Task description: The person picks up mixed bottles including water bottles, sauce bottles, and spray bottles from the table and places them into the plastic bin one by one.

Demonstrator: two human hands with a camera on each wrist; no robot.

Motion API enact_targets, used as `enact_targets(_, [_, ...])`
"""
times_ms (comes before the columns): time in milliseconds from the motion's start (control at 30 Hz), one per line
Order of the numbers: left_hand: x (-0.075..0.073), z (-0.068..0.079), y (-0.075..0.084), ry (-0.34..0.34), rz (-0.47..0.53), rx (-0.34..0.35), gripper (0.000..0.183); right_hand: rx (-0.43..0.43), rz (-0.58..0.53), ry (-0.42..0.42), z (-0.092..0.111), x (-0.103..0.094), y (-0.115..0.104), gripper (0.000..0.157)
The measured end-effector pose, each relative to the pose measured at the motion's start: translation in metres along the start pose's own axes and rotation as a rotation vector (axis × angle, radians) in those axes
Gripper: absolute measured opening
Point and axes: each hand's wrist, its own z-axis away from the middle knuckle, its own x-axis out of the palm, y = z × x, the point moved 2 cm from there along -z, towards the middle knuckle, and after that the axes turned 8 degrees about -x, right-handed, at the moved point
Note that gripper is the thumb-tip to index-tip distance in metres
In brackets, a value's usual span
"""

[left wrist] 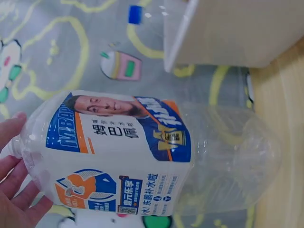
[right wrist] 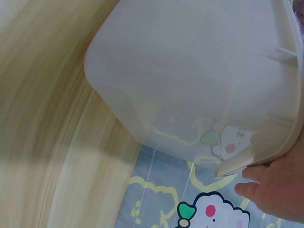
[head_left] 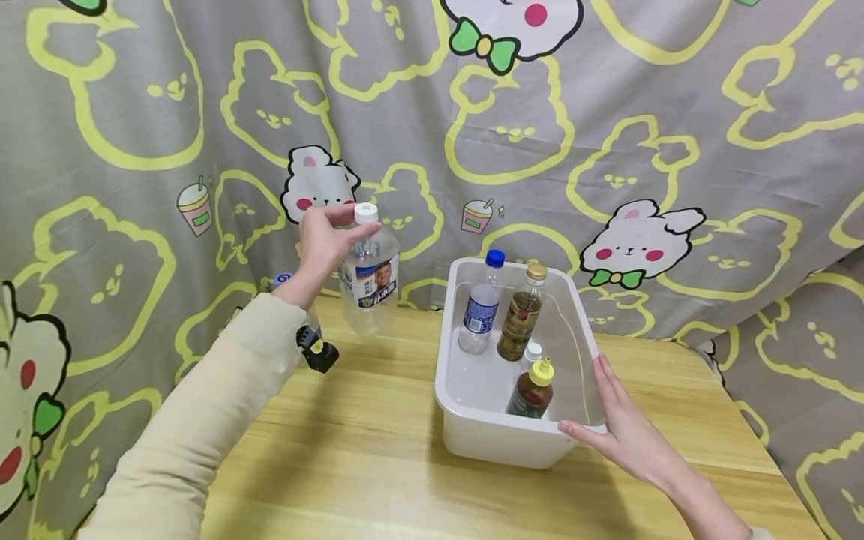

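Clear bottle point(head_left: 370, 281), left hand point(head_left: 325, 241) pinching its top, right hand point(head_left: 629, 433) holding white tub point(head_left: 489, 441)

A gray curtain point(head_left: 412, 127) hangs in loose folds behind and to both sides of a pale wood-grain tabletop point(head_left: 364, 442), its fabric printed with yellow-outlined cartoon animals point(head_left: 513, 112), white rabbits point(head_left: 644, 240) in green bow ties point(head_left: 616, 278) and pink drink cups point(head_left: 476, 219). Light leaves a faint sheen and blurred shadows point(head_left: 290, 450) across the tabletop, whose right edge runs at a slant
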Motion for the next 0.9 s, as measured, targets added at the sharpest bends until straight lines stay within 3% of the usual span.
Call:
enact_targets(467, [-0.009,0.021,0.061,-0.099,0.065,0.123,0.045,0.003,-0.007,-0.001,0.000,-0.001,0.000,0.101])
enact_targets(700, [-0.005,0.035,0.091,-0.126,0.082,0.195,0.044,0.004,-0.005,-0.007,0.000,-0.002,0.000,0.101])
enact_targets(900, [0.006,0.046,0.109,-0.188,0.142,0.259,0.042,0.001,-0.001,-0.011,-0.001,-0.002,-0.001,0.101])
